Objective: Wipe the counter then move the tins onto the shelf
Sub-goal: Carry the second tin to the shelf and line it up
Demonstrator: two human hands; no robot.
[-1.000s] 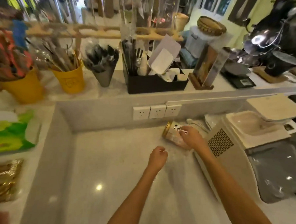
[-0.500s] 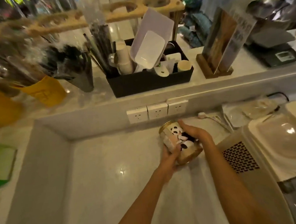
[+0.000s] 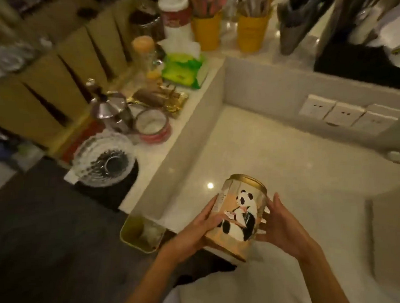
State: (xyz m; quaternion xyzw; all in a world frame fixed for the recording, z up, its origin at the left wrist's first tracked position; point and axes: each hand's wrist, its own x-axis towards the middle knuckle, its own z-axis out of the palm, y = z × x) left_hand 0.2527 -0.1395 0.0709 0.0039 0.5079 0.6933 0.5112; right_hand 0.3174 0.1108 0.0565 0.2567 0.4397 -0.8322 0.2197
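Observation:
A round gold-lidded tin with a panda picture (image 3: pixel 240 215) is held up above the pale stone counter (image 3: pixel 287 160), close to its front left edge. My left hand (image 3: pixel 198 230) grips the tin's left side and my right hand (image 3: pixel 279 226) cups its right side. The tin tilts away from me, lid end pointing up and forward. The raised shelf (image 3: pixel 162 158) runs along the counter's left side and back. A second open tin with a red band (image 3: pixel 152 127) stands on that shelf.
On the left shelf stand a metal moka pot (image 3: pixel 110 112), a glass dripper (image 3: pixel 104 161), gold packets (image 3: pixel 166 98) and a green tissue pack (image 3: pixel 183 68). Yellow utensil cups (image 3: pixel 251 31) line the back. Wall sockets (image 3: pixel 345 114) sit at the counter's back. A small green tray (image 3: pixel 140 233) lies low left.
The tin went from lying at the counter's back right to being held in both hands near the front left. My view swung left toward the side shelf.

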